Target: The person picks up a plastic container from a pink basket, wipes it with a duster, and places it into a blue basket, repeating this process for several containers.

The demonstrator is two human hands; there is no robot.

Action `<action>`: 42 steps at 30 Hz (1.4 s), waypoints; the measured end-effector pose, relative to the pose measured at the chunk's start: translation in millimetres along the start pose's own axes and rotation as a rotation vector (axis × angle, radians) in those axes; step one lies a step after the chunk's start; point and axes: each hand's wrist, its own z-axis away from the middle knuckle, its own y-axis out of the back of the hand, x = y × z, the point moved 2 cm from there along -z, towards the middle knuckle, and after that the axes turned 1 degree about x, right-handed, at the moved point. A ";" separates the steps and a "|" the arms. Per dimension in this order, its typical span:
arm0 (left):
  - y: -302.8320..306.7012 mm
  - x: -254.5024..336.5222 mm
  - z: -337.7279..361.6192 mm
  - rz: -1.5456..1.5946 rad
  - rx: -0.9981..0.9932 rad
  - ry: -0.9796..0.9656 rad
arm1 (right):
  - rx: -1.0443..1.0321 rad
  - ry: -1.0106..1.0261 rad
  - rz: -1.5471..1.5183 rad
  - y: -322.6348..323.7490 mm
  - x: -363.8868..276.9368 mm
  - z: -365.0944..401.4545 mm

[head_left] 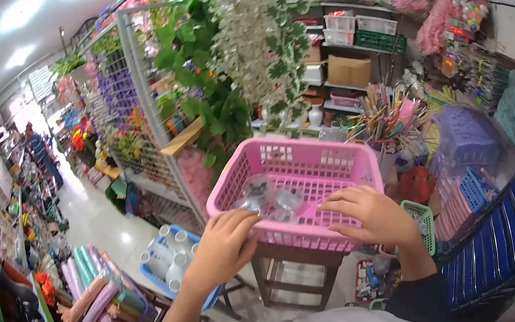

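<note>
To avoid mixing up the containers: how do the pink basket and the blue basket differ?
The pink basket holds clear plastic packets with part of its floor bare; the blue basket is crowded with white vases. The left hand and right hand are at the pink basket's near side; neither hand is at the blue one. Both are open-topped.

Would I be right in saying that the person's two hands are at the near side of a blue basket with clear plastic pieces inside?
Not quite: the head view shows that the basket is pink. The left hand and right hand are at its near side, with clear plastic pieces inside.
</note>
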 end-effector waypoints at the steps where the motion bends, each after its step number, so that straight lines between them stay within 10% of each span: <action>1: -4.4 -9.5 -19.4 -0.015 -0.020 -0.042 | -0.008 0.030 0.021 2.4 14.0 -7.6; 17: -191.4 -136.0 -126.4 -0.561 -1.042 -0.153 | -0.561 -0.139 -0.444 -203.2 219.1 -70.6; 27: -213.6 -146.5 -126.1 -0.416 -1.045 -0.082 | -0.620 -0.297 -0.309 -222.2 206.3 -63.7; 42: -129.8 -132.7 -152.0 0.068 -0.773 0.002 | -0.550 -0.687 -1.011 -111.6 175.9 -70.7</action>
